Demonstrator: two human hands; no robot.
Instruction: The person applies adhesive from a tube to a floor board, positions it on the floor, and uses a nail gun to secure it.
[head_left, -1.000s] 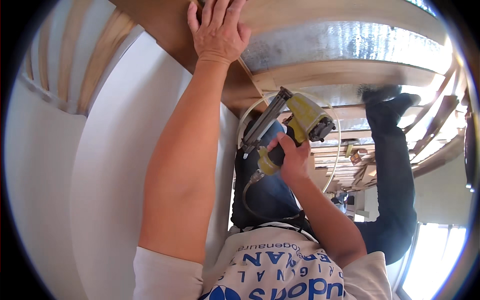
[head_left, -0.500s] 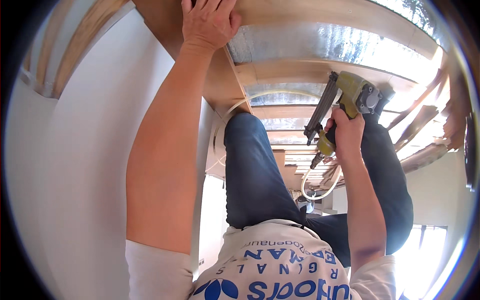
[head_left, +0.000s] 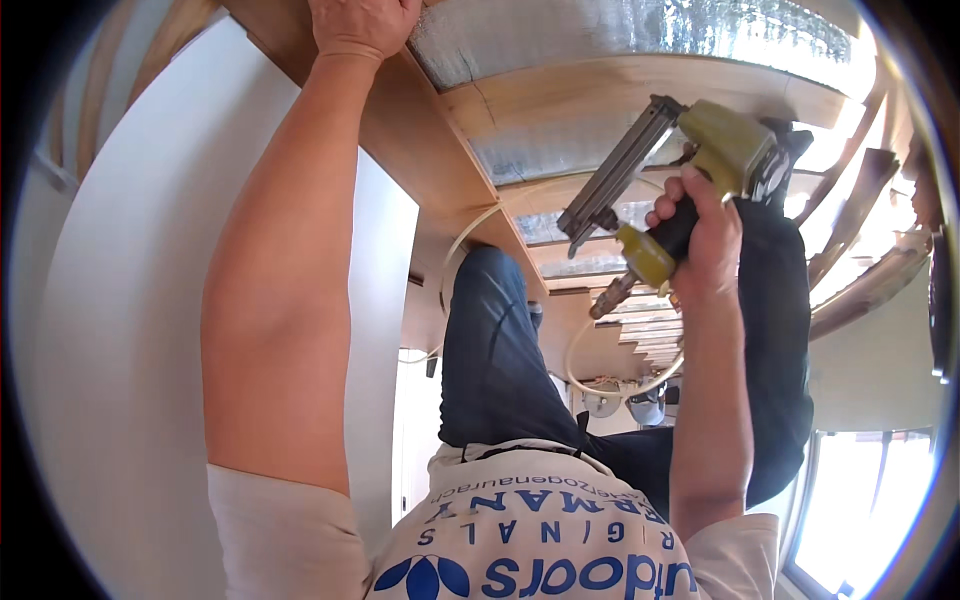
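My left hand point(head_left: 365, 25) rests on a brown wooden board point(head_left: 430, 150) beside the white wall. The picture's top edge cuts off most of its fingers; the thumb sticks out to the side. My right hand point(head_left: 712, 240) is wrapped round the black grip of an olive-yellow air nail gun point(head_left: 735, 145). The gun's long dark magazine slants toward the lower left, clear of the boards. From the fitting at its handle end runs a cream air hose point(head_left: 572, 365), looping down and past my knee.
Wooden battens point(head_left: 640, 85) cross the floor with silvery foil sheeting point(head_left: 530, 45) between them. On my left rises a white wall point(head_left: 120, 320). Loose wood pieces point(head_left: 850, 295) lie at the right. A bright window point(head_left: 860, 500) stands at lower right.
My left hand has shifted left and up, its fingers passing out of the picture. The nail gun has tilted in my right hand and looks larger. The whole view has shifted a little.
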